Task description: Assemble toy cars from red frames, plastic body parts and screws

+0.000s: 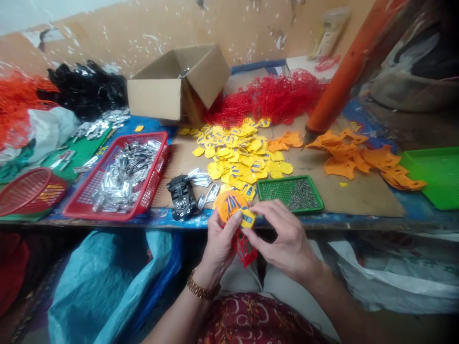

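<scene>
The left hand is closed around a round orange tag just above the bench's front edge, and the right hand pinches a small yellow tag against it, with a red cord loop dangling below both. On the bench lie one heap of yellow tags, one heap of orange tags and a tangle of red cord. There are two red baskets, one filled with silver pieces, the other tilted at far left. There are two green trays, one holding tiny metal bits, the other at the right. One open cardboard box stands behind, and one black toy car sits near the hands
</scene>
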A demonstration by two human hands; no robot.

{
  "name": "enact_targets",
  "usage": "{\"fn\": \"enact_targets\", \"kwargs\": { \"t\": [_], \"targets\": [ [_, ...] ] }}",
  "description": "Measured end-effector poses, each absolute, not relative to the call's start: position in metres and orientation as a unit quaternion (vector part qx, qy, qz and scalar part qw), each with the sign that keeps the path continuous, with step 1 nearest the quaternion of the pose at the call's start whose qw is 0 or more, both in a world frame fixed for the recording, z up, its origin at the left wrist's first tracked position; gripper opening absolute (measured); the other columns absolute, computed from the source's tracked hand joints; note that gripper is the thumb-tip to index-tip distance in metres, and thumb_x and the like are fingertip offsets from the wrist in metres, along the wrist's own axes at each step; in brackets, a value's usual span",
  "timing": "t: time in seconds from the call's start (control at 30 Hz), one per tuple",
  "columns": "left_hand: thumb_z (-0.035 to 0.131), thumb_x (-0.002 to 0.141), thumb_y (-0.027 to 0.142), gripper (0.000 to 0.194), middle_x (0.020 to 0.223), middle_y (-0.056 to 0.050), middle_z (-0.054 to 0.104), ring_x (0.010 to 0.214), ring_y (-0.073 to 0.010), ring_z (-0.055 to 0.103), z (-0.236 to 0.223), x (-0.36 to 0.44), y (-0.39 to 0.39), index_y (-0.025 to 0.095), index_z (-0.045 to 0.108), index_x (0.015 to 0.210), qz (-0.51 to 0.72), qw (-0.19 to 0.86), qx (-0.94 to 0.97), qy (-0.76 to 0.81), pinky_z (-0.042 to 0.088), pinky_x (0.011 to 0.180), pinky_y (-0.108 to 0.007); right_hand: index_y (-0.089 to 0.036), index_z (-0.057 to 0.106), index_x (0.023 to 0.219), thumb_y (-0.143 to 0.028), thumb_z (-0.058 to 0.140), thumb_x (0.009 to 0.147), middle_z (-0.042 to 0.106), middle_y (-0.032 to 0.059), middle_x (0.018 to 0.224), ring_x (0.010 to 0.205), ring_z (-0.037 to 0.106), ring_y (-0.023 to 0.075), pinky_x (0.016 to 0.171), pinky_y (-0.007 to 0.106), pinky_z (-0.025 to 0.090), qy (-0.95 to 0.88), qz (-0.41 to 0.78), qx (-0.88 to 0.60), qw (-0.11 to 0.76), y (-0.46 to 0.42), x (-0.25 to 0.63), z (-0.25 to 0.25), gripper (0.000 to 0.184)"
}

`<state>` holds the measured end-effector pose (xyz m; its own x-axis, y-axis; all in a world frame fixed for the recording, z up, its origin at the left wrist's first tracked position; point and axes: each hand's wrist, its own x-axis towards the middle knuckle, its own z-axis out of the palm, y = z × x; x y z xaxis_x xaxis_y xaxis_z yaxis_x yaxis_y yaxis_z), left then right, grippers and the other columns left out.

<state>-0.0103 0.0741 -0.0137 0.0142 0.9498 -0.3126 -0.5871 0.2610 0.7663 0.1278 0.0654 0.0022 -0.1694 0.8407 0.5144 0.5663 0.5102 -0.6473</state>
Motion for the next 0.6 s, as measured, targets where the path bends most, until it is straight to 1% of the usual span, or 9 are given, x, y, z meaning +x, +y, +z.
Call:
{"fn": "enact_targets", "kwargs": {
  "t": [0.1, 0.17, 0.27, 0.33, 0.43, 0.6],
  "targets": [
    [0.082, 0.071, 0.026, 0.036, 0.094, -0.007, 0.075, 0.083, -0.0194, 0.071, -0.014, -0.01, 0.071, 0.014, 0.068, 0.102, 0.567, 0.69, 0.212, 0.397, 0.054, 0.079, -0.028, -0.015, 0.064, 0.104, -0.014, 0.065, 0.082, 0.07, 0.0105, 0.097, 0.09, 0.062, 0.0239, 0.079, 0.042, 0.056, -0.753, 0.153, -0.47, 0.434, 0.063, 0.126, 0.003, 0.022],
    [0.08, 0.072, 0.031, 0.038, 0.099, -0.007, 0.075, 0.093, -0.0232, 0.071, -0.012, -0.011, 0.07, 0.015, 0.068, 0.104, 0.574, 0.707, 0.188, 0.369, 0.054, 0.086, -0.032, -0.014, 0.064, 0.103, -0.011, 0.065, 0.08, 0.07, 0.0107, 0.095, 0.09, 0.062, 0.0239, 0.079, 0.042, 0.056, -0.753, 0.15, -0.468, 0.438, 0.063, 0.124, 0.001, 0.023],
    [0.077, 0.071, 0.038, 0.039, 0.098, -0.008, 0.076, 0.107, -0.0299, 0.068, -0.01, -0.011, 0.069, 0.015, 0.07, 0.101, 0.567, 0.736, 0.138, 0.343, 0.053, 0.095, -0.038, -0.012, 0.065, 0.101, -0.01, 0.066, 0.078, 0.07, 0.0109, 0.092, 0.089, 0.062, 0.0239, 0.077, 0.041, 0.056, -0.754, 0.131, -0.463, 0.447, 0.064, 0.125, -0.001, 0.023],
    [0.075, 0.073, 0.04, 0.036, 0.097, -0.008, 0.076, 0.112, -0.032, 0.065, -0.009, -0.011, 0.07, 0.014, 0.071, 0.098, 0.557, 0.747, 0.119, 0.341, 0.051, 0.099, -0.041, -0.012, 0.066, 0.099, -0.01, 0.068, 0.078, 0.071, 0.0106, 0.092, 0.085, 0.062, 0.0228, 0.075, 0.04, 0.056, -0.747, 0.116, -0.46, 0.465, 0.065, 0.128, -0.002, 0.022],
    [0.072, 0.078, 0.041, 0.032, 0.099, -0.009, 0.076, 0.115, -0.0322, 0.064, -0.008, -0.012, 0.071, 0.015, 0.072, 0.096, 0.552, 0.755, 0.12, 0.333, 0.05, 0.102, -0.043, -0.013, 0.067, 0.098, -0.012, 0.069, 0.077, 0.07, 0.0084, 0.087, 0.079, 0.063, 0.0196, 0.071, 0.036, 0.055, -0.711, 0.126, -0.478, 0.499, 0.065, 0.135, 0.0, 0.021],
    [0.067, 0.082, 0.048, 0.038, 0.099, -0.011, 0.075, 0.111, -0.0323, 0.066, -0.007, -0.012, 0.074, 0.015, 0.072, 0.1, 0.54, 0.768, 0.16, 0.306, 0.051, 0.098, -0.045, -0.012, 0.068, 0.095, -0.011, 0.068, 0.077, 0.068, 0.0062, 0.083, 0.076, 0.063, 0.016, 0.069, 0.031, 0.054, -0.677, 0.142, -0.501, 0.52, 0.056, 0.135, 0.001, 0.018]
  ]
}}
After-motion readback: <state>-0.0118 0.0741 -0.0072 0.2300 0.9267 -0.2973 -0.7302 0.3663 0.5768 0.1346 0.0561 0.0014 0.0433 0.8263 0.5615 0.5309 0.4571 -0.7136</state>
